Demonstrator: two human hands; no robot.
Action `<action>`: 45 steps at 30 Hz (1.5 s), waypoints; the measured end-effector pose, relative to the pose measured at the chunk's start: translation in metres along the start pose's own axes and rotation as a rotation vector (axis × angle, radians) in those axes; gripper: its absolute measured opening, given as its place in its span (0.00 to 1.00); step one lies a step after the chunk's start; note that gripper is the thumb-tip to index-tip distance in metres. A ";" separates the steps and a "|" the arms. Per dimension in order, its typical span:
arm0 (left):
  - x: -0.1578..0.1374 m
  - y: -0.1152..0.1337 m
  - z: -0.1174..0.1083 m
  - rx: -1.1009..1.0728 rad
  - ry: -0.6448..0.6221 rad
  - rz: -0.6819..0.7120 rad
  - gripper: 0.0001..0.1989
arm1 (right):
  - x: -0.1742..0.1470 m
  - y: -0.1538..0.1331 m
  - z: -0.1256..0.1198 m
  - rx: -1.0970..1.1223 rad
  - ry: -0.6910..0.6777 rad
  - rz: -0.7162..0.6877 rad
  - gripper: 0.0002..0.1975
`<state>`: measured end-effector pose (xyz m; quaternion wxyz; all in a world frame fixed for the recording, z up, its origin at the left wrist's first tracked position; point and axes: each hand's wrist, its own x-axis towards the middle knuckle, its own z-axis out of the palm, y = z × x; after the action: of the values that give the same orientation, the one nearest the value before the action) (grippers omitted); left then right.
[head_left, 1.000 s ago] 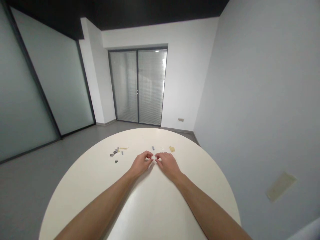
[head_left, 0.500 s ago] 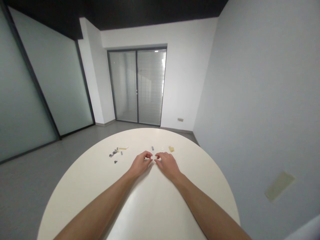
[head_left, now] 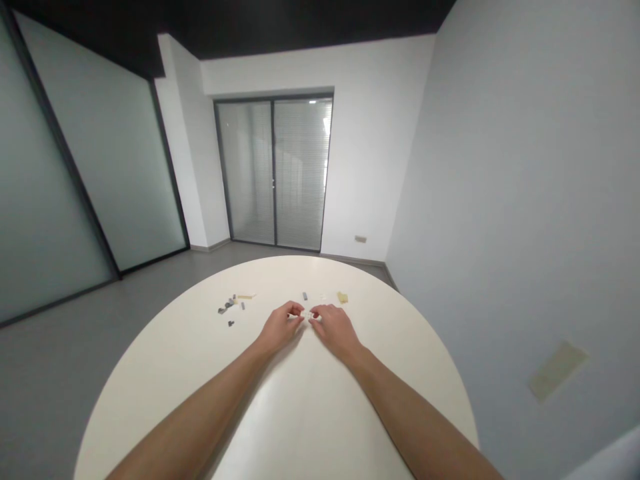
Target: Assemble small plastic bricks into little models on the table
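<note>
My left hand (head_left: 281,325) and my right hand (head_left: 336,327) meet near the middle of the round table, fingertips facing each other. Between them is a small white piece (head_left: 307,315), pinched from both sides; its exact kind is too small to make out. A small grey block (head_left: 305,296) lies just beyond the fingertips. To the right of it, past my right hand, is a yellowish flat piece (head_left: 343,297). A faint whitish bit (head_left: 323,297) sits between those two.
On the left of the white table (head_left: 165,373) lie several small grey and dark pieces (head_left: 227,305), a thin yellow strip (head_left: 245,297) and a separate dark piece (head_left: 231,323). A wall (head_left: 505,200) stands on the right, glass doors (head_left: 274,173) at the back.
Both hands stay in nearly the same place, still pinching the white piece. The view has shifted very slightly; the loose pieces lie as before.
</note>
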<state>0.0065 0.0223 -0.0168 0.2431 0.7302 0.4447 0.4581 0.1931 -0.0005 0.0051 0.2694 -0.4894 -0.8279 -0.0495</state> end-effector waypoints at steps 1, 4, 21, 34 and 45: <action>0.000 0.000 0.000 0.004 0.000 -0.001 0.10 | 0.000 0.000 0.000 0.000 -0.002 0.000 0.09; 0.000 0.000 0.000 0.015 0.006 -0.003 0.10 | 0.000 -0.002 -0.002 0.004 -0.005 0.002 0.10; -0.002 0.018 -0.005 -0.048 -0.038 -0.049 0.14 | 0.002 -0.001 -0.002 -0.074 -0.027 -0.047 0.15; -0.001 0.014 -0.002 -0.038 -0.016 -0.064 0.15 | 0.000 -0.002 -0.003 0.086 0.036 -0.071 0.09; 0.000 0.014 -0.001 -0.038 -0.022 -0.053 0.16 | -0.001 -0.003 -0.005 0.077 0.057 -0.096 0.08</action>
<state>0.0116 0.0158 -0.0060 0.2738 0.7185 0.4526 0.4516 0.1928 -0.0047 0.0092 0.3086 -0.4368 -0.8438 -0.0445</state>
